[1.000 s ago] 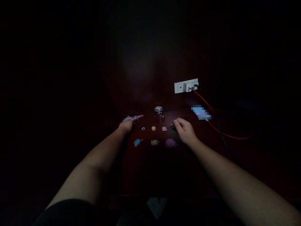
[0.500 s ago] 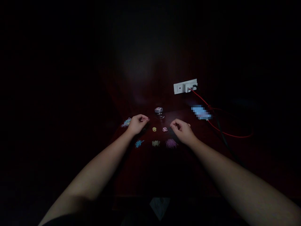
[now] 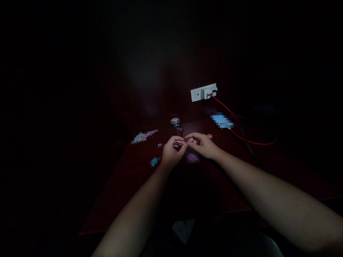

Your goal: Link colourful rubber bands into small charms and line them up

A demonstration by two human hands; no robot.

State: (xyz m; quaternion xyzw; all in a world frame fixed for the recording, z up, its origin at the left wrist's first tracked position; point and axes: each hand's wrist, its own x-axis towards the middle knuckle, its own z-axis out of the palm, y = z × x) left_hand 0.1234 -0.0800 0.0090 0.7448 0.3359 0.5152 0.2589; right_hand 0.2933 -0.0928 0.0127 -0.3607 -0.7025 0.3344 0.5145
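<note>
My left hand and my right hand meet over the middle of the dark red table, fingertips touching. Both are closed in a pinch on what looks like a small lilac rubber band, mostly hidden by the fingers. Just below the fingertips lies a pile of purple rubber bands. A pile of blue rubber bands lies left of my left wrist, with a single light blue band above it. Beside my right hand is a pinkish-orange band. The hands cover the middle of the table.
A mixed heap of coloured rubber bands lies at the left edge. Behind my hands stands a small clear jar with a lid. A blurred phone lies at the right on a red cable, which runs to a wall socket.
My hands have come together from either side, the left moving right and away from the mixed heap. They now cover the yellow and pink bands. The view has shifted slightly.
</note>
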